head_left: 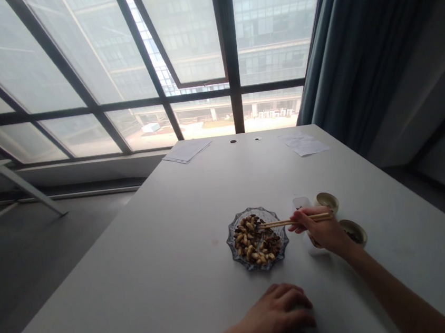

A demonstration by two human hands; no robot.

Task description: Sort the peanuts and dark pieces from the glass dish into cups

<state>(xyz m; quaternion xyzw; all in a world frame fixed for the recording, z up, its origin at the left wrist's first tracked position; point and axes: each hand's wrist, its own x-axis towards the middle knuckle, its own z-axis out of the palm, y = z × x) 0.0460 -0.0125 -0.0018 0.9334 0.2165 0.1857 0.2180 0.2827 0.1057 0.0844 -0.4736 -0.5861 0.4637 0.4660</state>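
Observation:
My right hand (pixel 320 230) is closed round a pair of wooden chopsticks (pixel 276 224). They reach left over a scalloped glass dish (pixel 234 258), and their tips are among its contents. The dish holds a mix of pale, peanut-like nuts (pixel 251 251) and small dark pieces (pixel 273 243). Whether the tips pinch a piece, I cannot tell. On the table in front of the dish rests my left hand (pixel 283 308), fingers loosely bent and apart, holding nothing that shows. White plastic containers (pixel 301 201) lie partly hidden behind and under my right hand.
Right of my right hand stand two small round bowls, a far bowl (pixel 327 200) and a nearer bowl (pixel 358 229) with dark bits inside. Papers (pixel 187 151) and more sheets (pixel 305 143) lie along the far edge of the white table (pixel 167 246), before windows and a curtain (pixel 354 57).

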